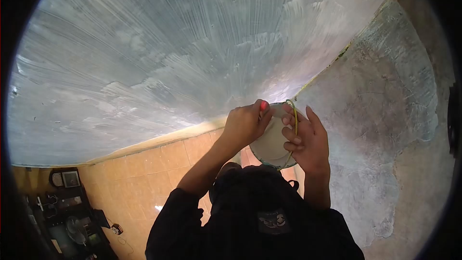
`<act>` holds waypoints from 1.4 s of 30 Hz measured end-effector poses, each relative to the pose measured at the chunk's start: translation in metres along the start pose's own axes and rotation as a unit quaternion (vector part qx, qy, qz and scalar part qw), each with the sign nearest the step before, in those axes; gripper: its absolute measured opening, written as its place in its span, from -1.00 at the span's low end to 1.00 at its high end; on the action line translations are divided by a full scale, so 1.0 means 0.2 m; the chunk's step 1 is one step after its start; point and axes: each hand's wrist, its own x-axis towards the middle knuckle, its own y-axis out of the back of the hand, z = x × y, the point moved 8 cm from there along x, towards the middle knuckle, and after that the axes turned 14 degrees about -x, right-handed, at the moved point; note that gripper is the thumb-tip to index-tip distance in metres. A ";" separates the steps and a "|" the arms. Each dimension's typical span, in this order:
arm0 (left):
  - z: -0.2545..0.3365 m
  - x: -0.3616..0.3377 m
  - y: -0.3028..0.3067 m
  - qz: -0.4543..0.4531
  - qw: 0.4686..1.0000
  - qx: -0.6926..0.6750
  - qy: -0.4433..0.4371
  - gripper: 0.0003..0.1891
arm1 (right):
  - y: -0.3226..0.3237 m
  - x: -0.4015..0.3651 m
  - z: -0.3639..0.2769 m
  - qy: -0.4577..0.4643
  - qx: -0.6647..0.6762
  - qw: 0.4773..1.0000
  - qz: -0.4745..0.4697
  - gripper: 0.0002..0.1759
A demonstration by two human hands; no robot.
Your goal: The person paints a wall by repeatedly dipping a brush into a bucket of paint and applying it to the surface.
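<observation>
Streaky grey-white coating covers the far wall (168, 58), above orange floor tiles (139, 178). Left hand (245, 124) is bent nearly closed; whether it grips anything, I cannot tell. Right hand (308, 144) has half-curled fingers, a yellow-green strand (296, 126) running across them. Between and below both, a round bucket (254, 158) holds pale, greyish paste (267, 145).

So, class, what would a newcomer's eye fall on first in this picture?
The pale, streaked wall comes first, filling most of the upper view. Next is the bucket below it, between the left hand and the right hand, with a thin yellow-green handle at the right hand's fingers. A small bright red tip also stands out at the left hand's fingers.
</observation>
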 end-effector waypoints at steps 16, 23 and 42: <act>-0.04 0.00 -0.04 0.016 0.999 0.041 -0.029 -0.82 | -0.01 0.05 -0.04 0.000 -0.013 1.000 -0.012 -0.54; -0.04 -0.01 -0.07 0.011 0.999 0.048 -0.024 -0.82 | 0.02 0.04 -0.04 -0.003 -0.011 1.000 -0.007 -0.47; 0.17 -0.01 0.00 0.105 0.988 0.031 -0.104 -0.79 | 0.09 0.05 -0.11 0.002 -0.022 1.000 -0.005 -0.56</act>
